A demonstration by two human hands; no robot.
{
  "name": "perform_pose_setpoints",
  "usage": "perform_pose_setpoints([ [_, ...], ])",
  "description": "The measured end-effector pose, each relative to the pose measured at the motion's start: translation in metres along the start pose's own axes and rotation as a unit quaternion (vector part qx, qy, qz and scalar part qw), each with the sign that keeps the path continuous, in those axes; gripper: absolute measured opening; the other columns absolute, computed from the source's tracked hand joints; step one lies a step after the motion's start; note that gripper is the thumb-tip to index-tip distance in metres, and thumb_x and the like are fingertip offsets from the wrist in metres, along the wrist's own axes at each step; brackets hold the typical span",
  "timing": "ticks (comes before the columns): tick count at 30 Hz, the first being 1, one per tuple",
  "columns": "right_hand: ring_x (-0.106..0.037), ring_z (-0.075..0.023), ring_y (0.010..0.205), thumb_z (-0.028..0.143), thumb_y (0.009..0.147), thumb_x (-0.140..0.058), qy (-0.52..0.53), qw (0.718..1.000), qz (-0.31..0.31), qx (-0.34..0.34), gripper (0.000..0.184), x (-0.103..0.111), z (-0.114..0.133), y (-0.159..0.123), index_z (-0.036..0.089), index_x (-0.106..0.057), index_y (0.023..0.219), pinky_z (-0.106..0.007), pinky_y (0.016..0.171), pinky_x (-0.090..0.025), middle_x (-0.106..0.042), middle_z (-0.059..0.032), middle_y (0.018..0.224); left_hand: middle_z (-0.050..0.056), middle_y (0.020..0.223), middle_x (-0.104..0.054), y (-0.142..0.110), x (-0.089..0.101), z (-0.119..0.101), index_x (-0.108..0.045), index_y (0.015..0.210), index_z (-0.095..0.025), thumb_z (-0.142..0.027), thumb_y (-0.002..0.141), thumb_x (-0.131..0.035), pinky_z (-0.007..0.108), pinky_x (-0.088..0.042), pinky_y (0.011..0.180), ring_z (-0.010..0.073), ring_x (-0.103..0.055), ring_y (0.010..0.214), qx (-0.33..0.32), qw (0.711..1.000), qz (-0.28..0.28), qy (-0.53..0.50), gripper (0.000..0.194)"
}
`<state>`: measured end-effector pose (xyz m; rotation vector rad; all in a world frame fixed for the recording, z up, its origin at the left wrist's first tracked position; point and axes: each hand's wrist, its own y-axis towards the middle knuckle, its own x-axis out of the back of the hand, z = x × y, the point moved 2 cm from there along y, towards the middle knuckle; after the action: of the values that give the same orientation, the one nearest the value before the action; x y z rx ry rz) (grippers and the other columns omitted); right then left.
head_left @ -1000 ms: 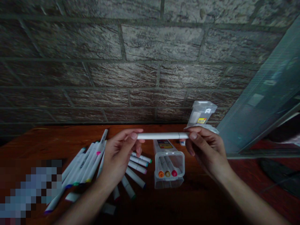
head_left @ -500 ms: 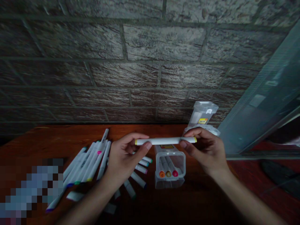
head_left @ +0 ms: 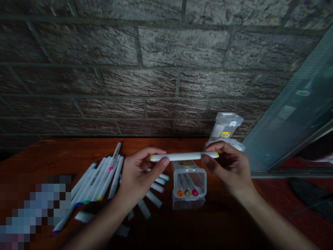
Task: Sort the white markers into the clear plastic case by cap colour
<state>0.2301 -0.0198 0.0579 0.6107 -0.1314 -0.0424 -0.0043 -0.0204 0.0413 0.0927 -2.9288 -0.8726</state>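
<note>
A white marker (head_left: 184,157) with yellow ends is held level between my two hands. My left hand (head_left: 142,172) pinches its left end between thumb and fingers. At the other end, my right hand (head_left: 229,166) grips it near the yellow tip. Below the marker lies a clear plastic case (head_left: 203,184), its open end facing me. Inside it are an orange-ended marker (head_left: 180,193), a tan-ended marker (head_left: 187,193) and a red-ended marker (head_left: 195,192). Several loose markers (head_left: 153,199) lie partly hidden behind my left hand and forearm.
On the wooden table (head_left: 65,149), several white markers (head_left: 104,177) with coloured ends lie in a pile at left. A second clear plastic case (head_left: 223,128) stands at the back right by the brick wall (head_left: 161,83). A glass panel (head_left: 281,114) rises at right.
Hardly anything differs. Both hands still hold the marker level in the same place, and the whole view has shifted very slightly.
</note>
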Motion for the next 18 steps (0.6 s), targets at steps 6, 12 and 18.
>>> perform_pose_setpoints([
  [6, -0.053, -0.0090, 0.054, 0.018, 0.079, -0.082, -0.008, 1.000, 0.004, 0.008, 0.015, -0.0022, 0.0023, 0.0010, 0.019, -0.068, 0.082, -0.019, 0.047, -0.042, -0.063, 0.0013, 0.067, 0.002, 0.081, -0.078, -0.0017, 0.0004, 0.0025, -0.077, 0.091, -0.021, -0.021, 0.081, -0.083, 0.017, -0.048, 0.052, 0.0119, -0.068, 0.064, -0.013, 1.000, 0.003, 0.019, 0.011],
  [12, -0.052, -0.0085, 0.053, 0.020, 0.083, -0.080, 0.018, 1.000, 0.012, -0.006, 0.011, -0.0011, 0.0007, -0.0003, 0.019, -0.069, 0.088, -0.020, 0.046, -0.042, -0.064, 0.0006, 0.072, 0.003, 0.081, -0.078, -0.0009, 0.0001, 0.0035, -0.077, 0.090, -0.020, -0.022, 0.081, -0.083, 0.018, -0.049, 0.053, 0.0125, -0.068, 0.064, -0.009, 1.000, -0.003, 0.015, 0.011],
  [18, -0.051, -0.0092, 0.050, 0.019, 0.083, -0.080, 0.007, 1.000, 0.018, -0.004, 0.010, -0.0010, 0.0012, 0.0003, 0.019, -0.072, 0.089, -0.020, 0.043, -0.039, -0.062, 0.0018, 0.064, 0.003, 0.083, -0.078, -0.0020, 0.0005, 0.0048, -0.078, 0.094, -0.020, -0.023, 0.083, -0.083, 0.019, -0.051, 0.055, 0.0122, -0.068, 0.064, -0.002, 1.000, -0.002, 0.014, 0.012],
])
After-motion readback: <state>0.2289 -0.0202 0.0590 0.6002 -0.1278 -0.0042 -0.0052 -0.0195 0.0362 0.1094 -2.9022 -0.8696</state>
